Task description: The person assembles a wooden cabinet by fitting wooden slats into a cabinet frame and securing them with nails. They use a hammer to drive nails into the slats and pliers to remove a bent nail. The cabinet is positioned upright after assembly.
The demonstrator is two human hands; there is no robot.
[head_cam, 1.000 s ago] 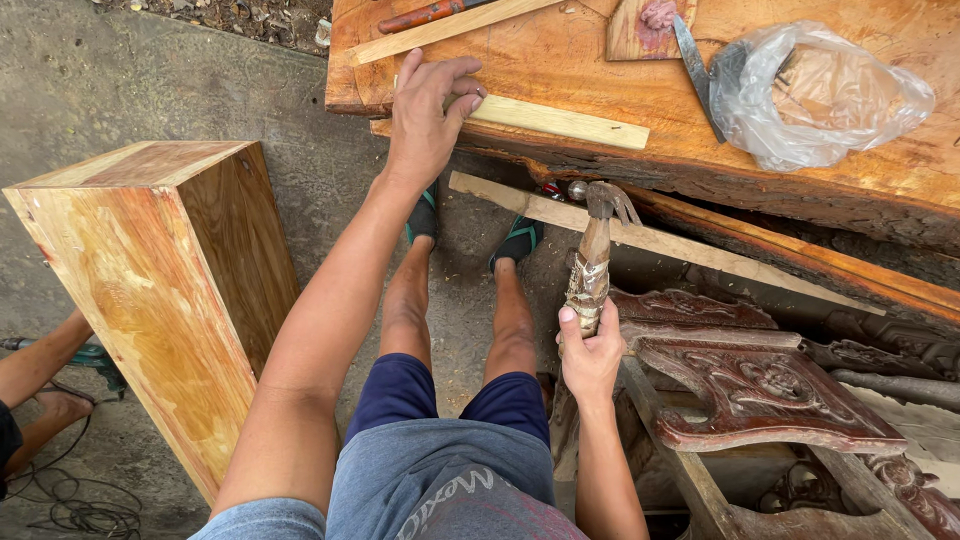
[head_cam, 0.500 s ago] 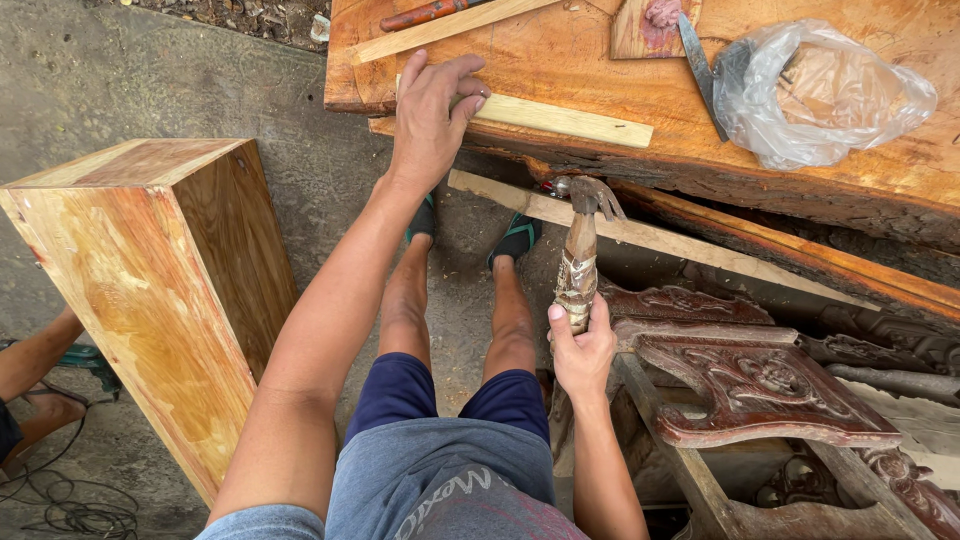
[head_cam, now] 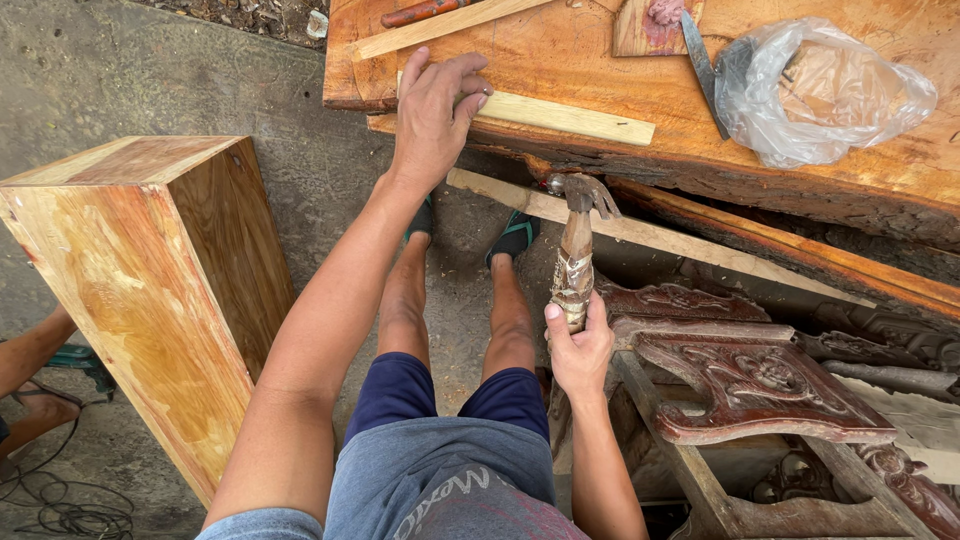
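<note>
Hidden stuff first: I can't see my left palm, it lies face down. The clear crumpled plastic bag (head_cam: 828, 90) blurs whatever is inside. A grey flat metal blade (head_cam: 701, 60) runs partly under that bag. The dark red carved wooden panels (head_cam: 770, 385) are cut off by the lower right edge. At far left a second person's arm (head_cam: 32, 350) is mostly out of frame.

My right hand (head_cam: 580, 350) is clamped on the wrapped brown handle of a worn claw hammer (head_cam: 575, 250), held upright, its rusty metal head near the underside edge of the thick orange wooden slab (head_cam: 560, 70). Handle looks bound with tape or cord, hard to tell which.

My left hand (head_cam: 432, 115) lies flat, fingers spread, pressing on a pale thin wooden strip (head_cam: 565, 118) on the slab's near edge, not gripping it.

A tall light wooden box (head_cam: 150, 290) stands to my left on grey concrete floor (head_cam: 150, 70).
</note>
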